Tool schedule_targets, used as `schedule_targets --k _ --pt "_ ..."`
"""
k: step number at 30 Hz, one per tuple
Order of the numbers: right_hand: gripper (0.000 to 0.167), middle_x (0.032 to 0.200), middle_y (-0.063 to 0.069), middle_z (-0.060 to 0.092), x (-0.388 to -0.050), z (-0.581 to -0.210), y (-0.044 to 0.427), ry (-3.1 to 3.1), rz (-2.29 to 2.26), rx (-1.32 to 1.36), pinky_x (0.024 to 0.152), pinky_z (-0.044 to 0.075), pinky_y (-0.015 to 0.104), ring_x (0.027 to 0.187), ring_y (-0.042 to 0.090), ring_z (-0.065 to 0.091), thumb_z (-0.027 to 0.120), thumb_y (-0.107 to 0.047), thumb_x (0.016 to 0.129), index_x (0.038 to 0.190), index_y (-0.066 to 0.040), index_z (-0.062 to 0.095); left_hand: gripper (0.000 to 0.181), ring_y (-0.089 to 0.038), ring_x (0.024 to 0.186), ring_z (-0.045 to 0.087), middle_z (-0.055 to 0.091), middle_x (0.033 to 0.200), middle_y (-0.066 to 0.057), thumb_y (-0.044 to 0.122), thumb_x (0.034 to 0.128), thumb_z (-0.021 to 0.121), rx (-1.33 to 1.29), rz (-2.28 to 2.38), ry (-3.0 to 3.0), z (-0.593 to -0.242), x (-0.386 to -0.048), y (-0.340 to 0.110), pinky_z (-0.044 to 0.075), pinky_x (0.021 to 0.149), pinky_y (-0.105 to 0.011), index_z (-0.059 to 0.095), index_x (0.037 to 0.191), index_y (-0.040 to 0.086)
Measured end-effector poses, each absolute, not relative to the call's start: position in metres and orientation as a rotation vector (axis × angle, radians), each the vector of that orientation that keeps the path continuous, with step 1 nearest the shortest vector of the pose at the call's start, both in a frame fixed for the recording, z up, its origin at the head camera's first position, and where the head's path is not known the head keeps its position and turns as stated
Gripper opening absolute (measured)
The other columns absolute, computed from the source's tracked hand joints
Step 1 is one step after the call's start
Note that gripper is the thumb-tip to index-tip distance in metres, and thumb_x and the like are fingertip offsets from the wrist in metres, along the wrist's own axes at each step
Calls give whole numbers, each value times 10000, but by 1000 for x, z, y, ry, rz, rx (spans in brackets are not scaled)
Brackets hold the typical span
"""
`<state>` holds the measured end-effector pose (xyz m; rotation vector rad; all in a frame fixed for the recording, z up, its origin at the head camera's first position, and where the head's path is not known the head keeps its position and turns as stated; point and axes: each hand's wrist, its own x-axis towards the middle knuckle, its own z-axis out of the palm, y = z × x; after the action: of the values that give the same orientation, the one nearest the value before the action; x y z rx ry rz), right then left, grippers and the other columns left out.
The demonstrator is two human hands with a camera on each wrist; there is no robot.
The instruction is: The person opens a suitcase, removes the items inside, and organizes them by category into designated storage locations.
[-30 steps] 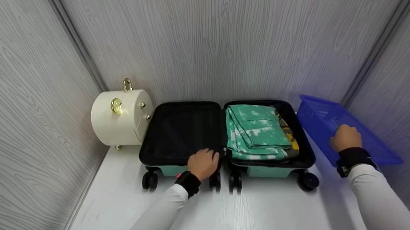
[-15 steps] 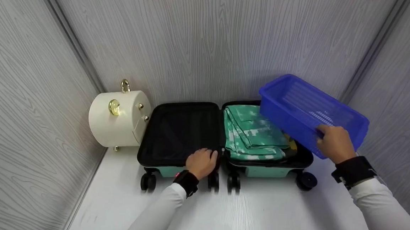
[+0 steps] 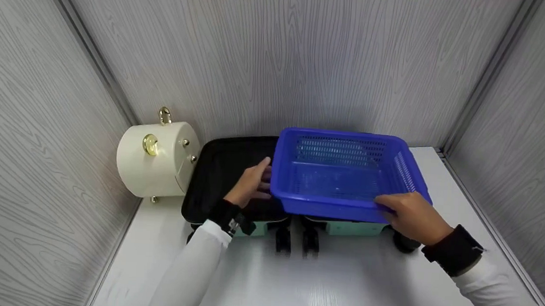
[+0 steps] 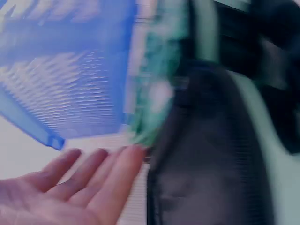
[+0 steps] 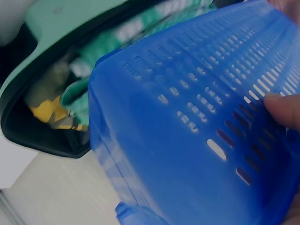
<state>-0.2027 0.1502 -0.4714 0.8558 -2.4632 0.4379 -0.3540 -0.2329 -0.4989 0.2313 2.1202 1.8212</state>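
Observation:
A blue plastic basket (image 3: 340, 209) hangs over the right half of an open suitcase (image 3: 235, 150), hiding most of that half in the head view. My right hand (image 3: 413, 216) grips the basket's near right rim, thumb on the slotted wall in the right wrist view. My left hand (image 3: 251, 182) is at the basket's left side, above the suitcase's black left half. Its fingers are extended; in the left wrist view they appear apart from the basket. Under the basket, folded green-and-white cloth (image 5: 133, 33) and a yellow patterned cloth (image 5: 51, 112) lie in the suitcase.
A cream round case (image 3: 153, 164) with gold fittings stands left of the suitcase, against it. Black wheels (image 3: 283, 239) stick out along the suitcase's near side. Patterned wall panels (image 3: 283, 54) enclose the white surface (image 3: 274, 285) at the back and both sides.
My right hand has lifted the blue basket from the right side and brought it left over the folded clothes. My left hand has left the suitcase edge, turned and spread toward the basket.

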Motion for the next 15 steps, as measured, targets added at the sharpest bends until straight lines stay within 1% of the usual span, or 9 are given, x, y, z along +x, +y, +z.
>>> schedule_targets --k 1,3,5,7,9,11,13,15 --pt "305 931 108 821 -200 -472 147 -2453 435 889 702 653 446 809 264 801 846 153 767 1030 7 797 711 -415 1194 750 692 1397 -261 591 1118 466 243 1808 2075 -495 -355 -236 628 981 -583 559 1519 11" --pt "315 937 112 827 -195 -475 142 -2435 431 951 697 653 436 810 267 806 840 149 764 1042 7 803 722 -449 1229 733 660 1442 -284 556 1103 536 296 1766 1993 -491 -355 -242 630 961 -605 453 1607 46" --pt "312 928 109 829 -191 -477 137 -2422 423 1003 675 649 417 792 258 806 830 146 766 1041 2 805 765 -484 1286 697 613 1497 -311 439 1073 627 329 1742 1933 -490 -352 -246 629 959 -611 338 1672 61" --pt "317 922 111 830 -188 -479 134 -2424 421 1037 662 648 404 784 250 807 804 163 767 1039 1 806 833 -506 1326 664 576 1534 -333 266 1010 675 339 1745 1907 -493 -347 -250 628 964 -608 263 1704 58" --pt "323 934 114 832 -188 -480 132 -2460 418 1047 674 654 403 800 248 811 788 173 771 1044 2 808 910 -515 1335 653 562 1541 -347 116 915 667 335 1758 1911 -496 -343 -253 631 965 -592 232 1711 48" --pt "302 953 110 833 -189 -478 132 -2532 431 1042 702 661 410 825 241 810 800 153 789 1047 -3 810 953 -512 1313 667 569 1525 -356 36 837 626 318 1783 1932 -500 -339 -254 638 954 -567 232 1704 34" --pt "240 962 86 832 -191 -473 134 -2611 482 1042 725 661 402 842 199 797 842 77 826 1045 -17 816 965 -508 1296 678 573 1517 -357 9 815 604 308 1804 1954 -502 -336 -254 645 942 -551 230 1704 35" --pt "163 926 26 818 -194 -466 139 -2651 588 1036 717 644 350 810 120 753 878 -20 861 1010 -47 819 959 -505 1268 695 586 1501 -355 1 814 596 293 1818 1977 -502 -333 -255 653 920 -537 237 1703 40"
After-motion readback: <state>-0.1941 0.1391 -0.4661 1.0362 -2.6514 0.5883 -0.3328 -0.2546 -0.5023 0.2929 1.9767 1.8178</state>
